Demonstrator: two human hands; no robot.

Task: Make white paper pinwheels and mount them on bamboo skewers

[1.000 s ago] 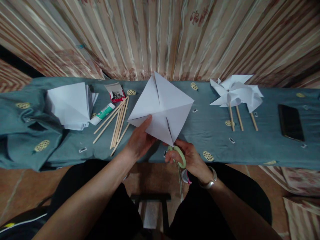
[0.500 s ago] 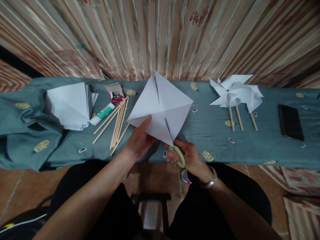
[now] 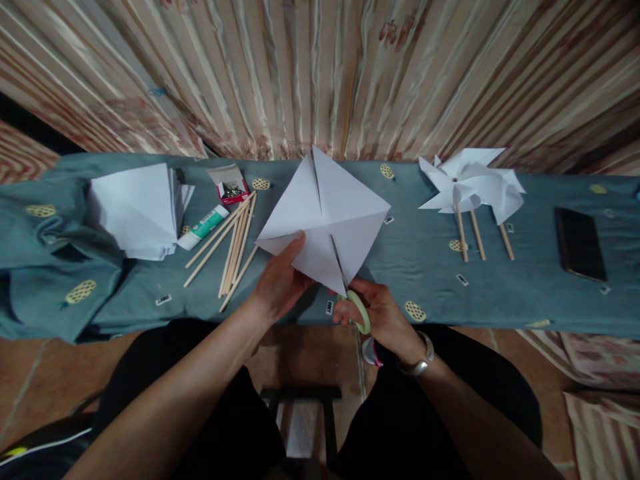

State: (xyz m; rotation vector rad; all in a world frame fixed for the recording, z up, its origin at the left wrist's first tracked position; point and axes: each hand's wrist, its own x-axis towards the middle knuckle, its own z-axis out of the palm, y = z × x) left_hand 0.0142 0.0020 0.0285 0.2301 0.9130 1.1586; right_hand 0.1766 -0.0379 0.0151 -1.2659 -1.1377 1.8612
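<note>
A square sheet of white paper (image 3: 350, 193), creased along its diagonals, is held up corner-on over the cloth. Slits run inward from several of its corners. My left hand (image 3: 283, 277) pinches its lower left edge, thumb on top and fingers beneath. My right hand (image 3: 373, 310) grips a pair of scissors with pale green handles (image 3: 361, 312) at the paper's nearest corner. The scissor blades lie along the slit there and are mostly hidden by the paper.
Left of the paper are wooden sticks (image 3: 235, 250), a glue tube (image 3: 203, 227), a small red box of metal pins (image 3: 233, 191) and a stack of white paper (image 3: 133, 207). On the right lie paper pinwheels (image 3: 467, 180) on sticks and a black phone (image 3: 580, 243). A striped curtain (image 3: 320, 73) hangs behind.
The paper has shifted very slightly right and towards me. Both hands keep their hold, and the scissors stay at the near corner.
</note>
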